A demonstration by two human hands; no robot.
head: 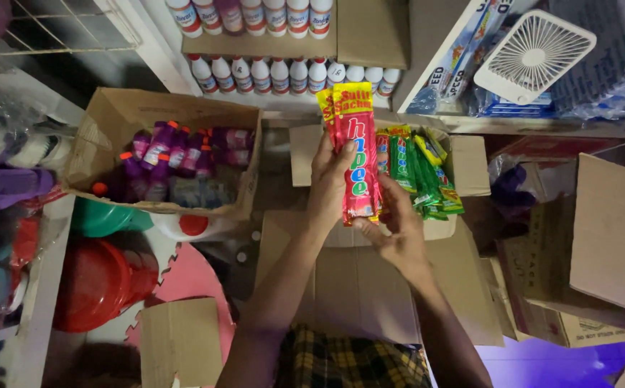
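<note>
Currently both hands are gripping the red sachet strip upright: left hand closing on its mid edge, right hand pinching the bottom. Probably light, floppy, slick film; support both ends. Green sachet packs lying just beyond right hand.

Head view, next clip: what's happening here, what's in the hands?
A person holds up a red sachet strip with both hands: the left hand grips its side, the right hand supports the bottom. They are over an open cardboard box holding green sachet strips. To the left another open carton holds purple bottles. White bottles line the shelf behind, beside a small white fan.
</note>
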